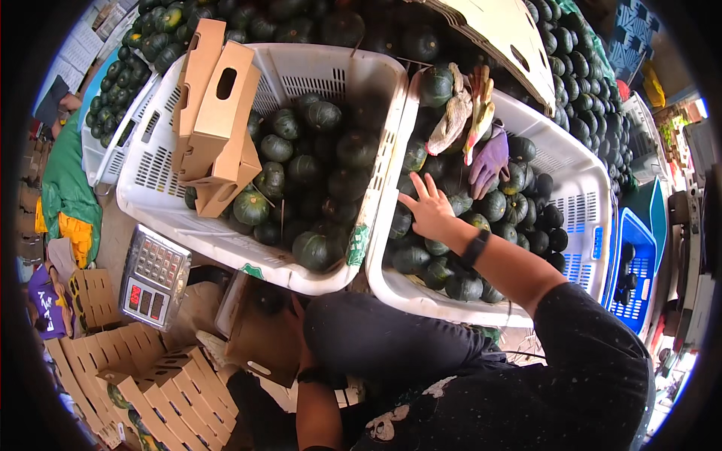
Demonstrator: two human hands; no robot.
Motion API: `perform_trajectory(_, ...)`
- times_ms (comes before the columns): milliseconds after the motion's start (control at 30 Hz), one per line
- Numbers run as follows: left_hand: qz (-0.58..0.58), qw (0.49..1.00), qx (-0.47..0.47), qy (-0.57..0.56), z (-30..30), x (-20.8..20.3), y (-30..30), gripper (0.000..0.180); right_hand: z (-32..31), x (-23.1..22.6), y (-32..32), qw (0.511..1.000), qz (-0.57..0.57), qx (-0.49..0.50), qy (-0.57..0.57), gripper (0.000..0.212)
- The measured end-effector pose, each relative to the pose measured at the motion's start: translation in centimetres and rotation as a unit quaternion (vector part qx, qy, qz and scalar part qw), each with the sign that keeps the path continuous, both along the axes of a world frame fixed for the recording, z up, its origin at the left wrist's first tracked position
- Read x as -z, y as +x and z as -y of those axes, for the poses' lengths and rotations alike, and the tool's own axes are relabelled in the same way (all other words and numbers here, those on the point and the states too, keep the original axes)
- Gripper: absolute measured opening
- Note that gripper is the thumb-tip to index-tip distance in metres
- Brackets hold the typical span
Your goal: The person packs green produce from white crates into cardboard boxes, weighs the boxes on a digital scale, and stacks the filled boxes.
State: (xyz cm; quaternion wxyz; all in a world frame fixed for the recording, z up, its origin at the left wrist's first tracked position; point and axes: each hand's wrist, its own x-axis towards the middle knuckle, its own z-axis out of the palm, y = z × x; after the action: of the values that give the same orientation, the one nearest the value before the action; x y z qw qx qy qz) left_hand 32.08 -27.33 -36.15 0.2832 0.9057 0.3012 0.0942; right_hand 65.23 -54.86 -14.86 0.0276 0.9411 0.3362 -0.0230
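Observation:
My right hand (432, 213) reaches over the right white basket (538, 139), its fingers spread and nothing in them. Under and around it lie round dark green squashes (492, 205). Just beyond it, a purple-palmed glove (491, 159) and some pale gloves (453, 120) rest on the squashes. Down in shadow, my left hand (298, 325) is at the right side of a brown cardboard box (256, 347); its fingers are too dark to make out. A dark squash (268, 299) shows faintly at the top of that box.
The left white basket (338, 282) holds more squashes and several folded cardboard boxes (214, 128). A scale's display and keypad (156, 276) stand left of the box. Cardboard cartons (162, 387) are at lower left. Squash heaps (342, 28) lie behind; a blue crate (636, 259) stands at right.

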Motion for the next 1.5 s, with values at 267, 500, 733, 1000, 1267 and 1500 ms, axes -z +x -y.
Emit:
perform_trajectory(267, 0.123, 0.934, -0.222, -0.251, 2.9, -18.1, 2.0, 0.059, 3.7, -5.6, 1.5, 0.679, -0.604, 0.113, 0.402, 0.052)
perform_trajectory(500, 0.244, 0.933, -0.130, -0.232, 7.5, -34.3, 4.0, 0.054, 3.5, -11.2, -8.1, 0.099, -0.820, 0.152, 0.543, 0.061)
perform_trajectory(733, 0.262, 0.935, 0.036, -0.235, 11.0, -36.5, 5.5, 0.093, -1.1, -17.0, -13.2, 0.579, -0.670, -0.234, 0.402, 0.057)
perform_trajectory(1000, 0.221, 0.805, -0.439, -0.331, -2.4, -21.4, 0.1, 0.049, 1.5, -3.0, -1.2, 0.966, -0.243, 0.081, 0.031, 0.056)
perform_trajectory(1267, 0.013, 0.915, -0.317, -0.249, -8.3, -6.2, -3.3, 0.061, -3.8, 3.6, -1.0, 0.960, -0.248, 0.033, -0.125, 0.073)
perform_trajectory(1500, 0.318, 0.784, -0.176, -0.503, 0.9, -29.9, 3.3, 0.062, 2.5, -11.7, -6.8, 0.475, -0.744, 0.045, 0.468, 0.081)
